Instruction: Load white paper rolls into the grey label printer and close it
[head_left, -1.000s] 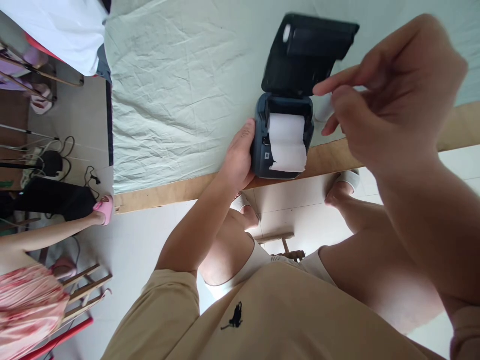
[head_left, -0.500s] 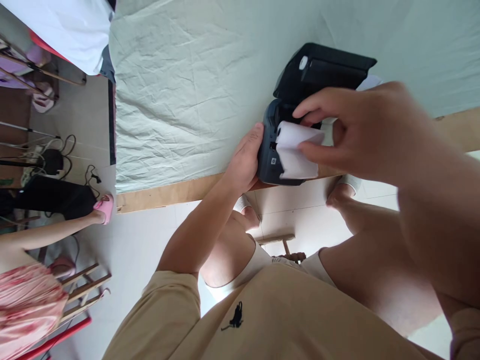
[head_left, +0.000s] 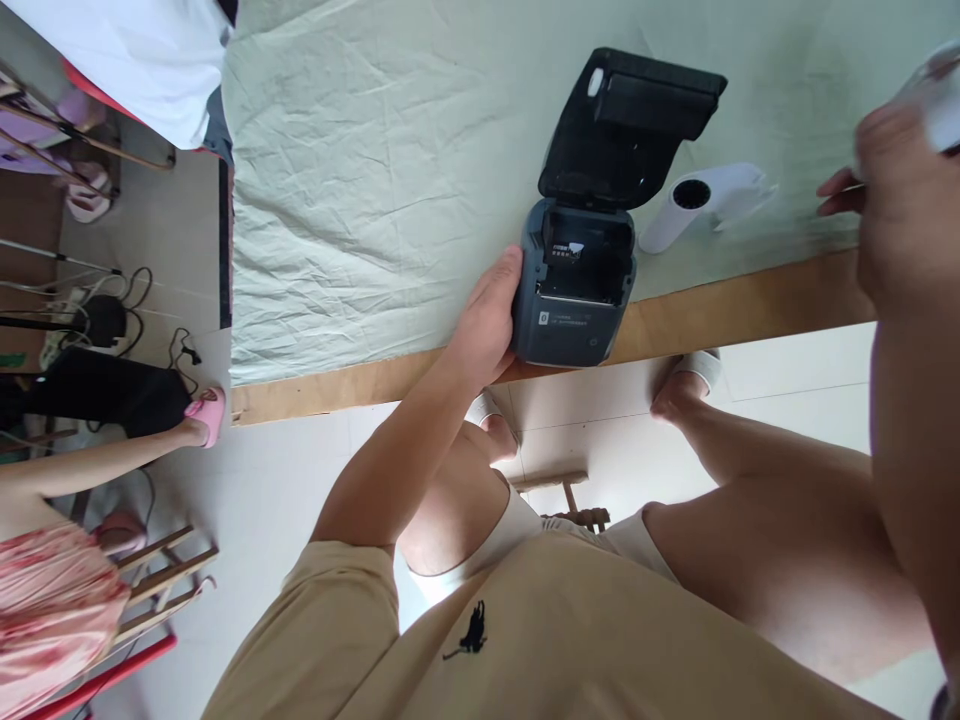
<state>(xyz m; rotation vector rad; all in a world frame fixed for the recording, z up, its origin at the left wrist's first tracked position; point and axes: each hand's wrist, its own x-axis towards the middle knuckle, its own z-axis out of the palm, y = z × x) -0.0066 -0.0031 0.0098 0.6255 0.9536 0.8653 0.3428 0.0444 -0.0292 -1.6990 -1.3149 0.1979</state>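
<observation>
My left hand point(head_left: 487, 310) grips the left side of a dark grey portable printer point(head_left: 577, 335) at the table's edge. The printer's black lid point(head_left: 630, 130) stands raised, and no roll sits in its compartment. Just right of the printer, a white paper roll point(head_left: 664, 225) with a dark core lies on the cloth, its loose end stretching right. Far to the right, my right hand point(head_left: 900, 190) is closed around another white paper roll point(head_left: 941, 110), blurred and partly cut off by the frame edge.
A wrinkled pale green cloth point(head_left: 360, 200) covers the table, with a bare wooden edge point(head_left: 750, 300) at the front. On the left are another person's leg point(head_left: 112, 455), a wooden stool point(head_left: 165, 580), cables and a black box-like object point(head_left: 112, 390).
My right hand has taken the paper roll out of the printer and moved far right with it. The second roll beside the printer is now uncovered. My left hand stays on the printer.
</observation>
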